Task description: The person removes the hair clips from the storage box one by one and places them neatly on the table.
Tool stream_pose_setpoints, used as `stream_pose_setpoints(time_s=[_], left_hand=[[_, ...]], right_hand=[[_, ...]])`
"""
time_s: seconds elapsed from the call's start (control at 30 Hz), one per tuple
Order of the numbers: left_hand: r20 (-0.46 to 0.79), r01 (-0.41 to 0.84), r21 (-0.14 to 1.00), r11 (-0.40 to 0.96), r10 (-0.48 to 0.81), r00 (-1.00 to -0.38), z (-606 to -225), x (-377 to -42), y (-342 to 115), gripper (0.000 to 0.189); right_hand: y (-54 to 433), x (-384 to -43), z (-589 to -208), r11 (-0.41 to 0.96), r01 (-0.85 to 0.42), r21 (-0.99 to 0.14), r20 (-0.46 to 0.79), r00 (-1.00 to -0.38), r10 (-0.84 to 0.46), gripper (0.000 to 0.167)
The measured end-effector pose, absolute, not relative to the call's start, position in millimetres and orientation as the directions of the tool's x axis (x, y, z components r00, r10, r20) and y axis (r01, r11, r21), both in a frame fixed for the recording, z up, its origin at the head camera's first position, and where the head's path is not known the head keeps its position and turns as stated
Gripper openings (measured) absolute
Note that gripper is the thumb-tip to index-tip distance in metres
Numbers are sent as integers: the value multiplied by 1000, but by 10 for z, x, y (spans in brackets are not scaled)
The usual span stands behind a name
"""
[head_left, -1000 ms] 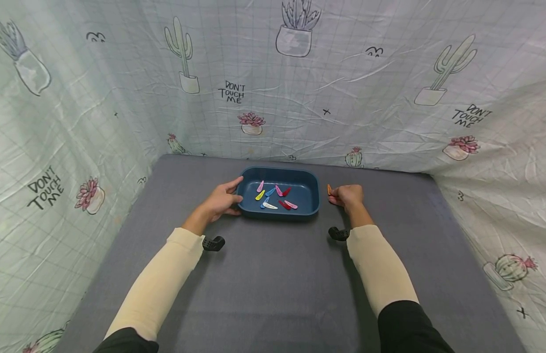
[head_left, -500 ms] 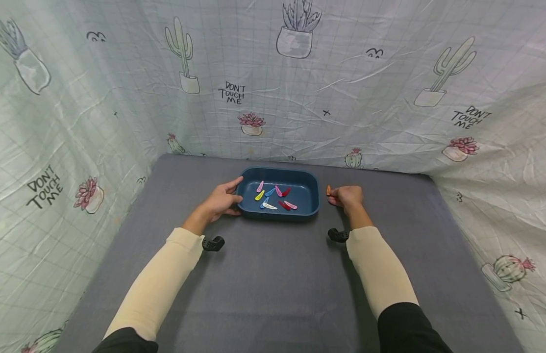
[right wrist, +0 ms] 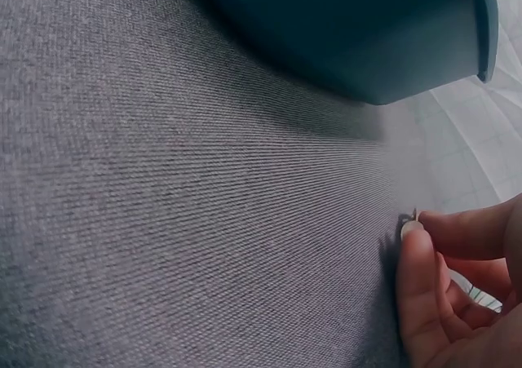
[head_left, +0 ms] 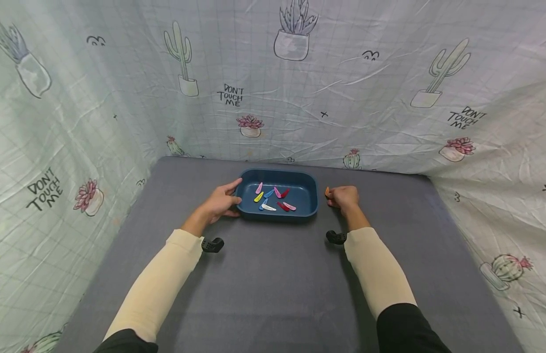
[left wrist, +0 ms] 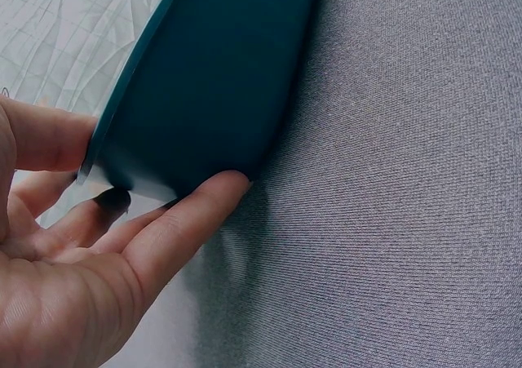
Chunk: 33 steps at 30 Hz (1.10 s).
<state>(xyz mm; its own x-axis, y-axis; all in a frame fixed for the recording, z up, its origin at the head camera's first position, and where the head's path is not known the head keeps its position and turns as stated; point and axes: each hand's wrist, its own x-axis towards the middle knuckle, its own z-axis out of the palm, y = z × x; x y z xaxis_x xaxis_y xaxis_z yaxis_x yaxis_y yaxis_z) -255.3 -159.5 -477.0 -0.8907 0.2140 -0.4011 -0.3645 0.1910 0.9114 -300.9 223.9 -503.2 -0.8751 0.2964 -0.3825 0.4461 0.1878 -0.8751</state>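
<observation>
A blue rectangular tray (head_left: 305,197) sits on the grey tabletop with several snap hair clips inside, among them a yellow clip (head_left: 258,197), a white clip (head_left: 268,207) and a red clip (head_left: 285,193). My left hand (head_left: 219,201) holds the tray's left end, with digits at the rim and along the outer wall in the left wrist view. Just beyond the tray's right end, my right hand (head_left: 346,197) pinches an orange hair clip (head_left: 327,191). In the right wrist view, only a small pale edge of this clip (right wrist: 413,224) shows between thumb and finger, close to the cloth.
The grey cloth-covered table (head_left: 273,279) stretches in front of the tray and to both sides. A pale curtain (head_left: 273,88) printed with cacti hangs behind it and along both sides. Black wrist devices (head_left: 212,244) sit at both cuffs.
The orange clip turns slightly in my right fingers, and less of it shows now. The left hand and tray stay together; the whole head view shifts a little.
</observation>
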Motion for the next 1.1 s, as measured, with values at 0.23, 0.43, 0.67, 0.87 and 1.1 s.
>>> stream_pose_setpoints(time_s=[0.23,0.43,0.67,0.87,1.1], left_hand=[[-396,-360,914,188,220,-891,-4788,-2558,-1600,79],[-399,-362,913,187,221,-890,-4795,-2564,-1601,79],[-399,-363,913,184,222,-890,-4787,-2564,-1603,78],[-401,-368,913,178,221,-889,-4787,-2570,-1614,78],[-401,-367,913,179,229,-887,-4803,-2578,-1620,78]], right_hand=[[2232,-2992,-5027,197,432,-880,-374,-886,273,35],[2239,-2992,-5035,205,434,-878,-374,-886,272,32],[2216,-2965,-5035,193,416,-889,-354,-890,288,30],[2215,-2948,-5018,196,420,-886,-359,-890,281,30],[2236,-2931,-5014,199,397,-896,-337,-900,277,30]])
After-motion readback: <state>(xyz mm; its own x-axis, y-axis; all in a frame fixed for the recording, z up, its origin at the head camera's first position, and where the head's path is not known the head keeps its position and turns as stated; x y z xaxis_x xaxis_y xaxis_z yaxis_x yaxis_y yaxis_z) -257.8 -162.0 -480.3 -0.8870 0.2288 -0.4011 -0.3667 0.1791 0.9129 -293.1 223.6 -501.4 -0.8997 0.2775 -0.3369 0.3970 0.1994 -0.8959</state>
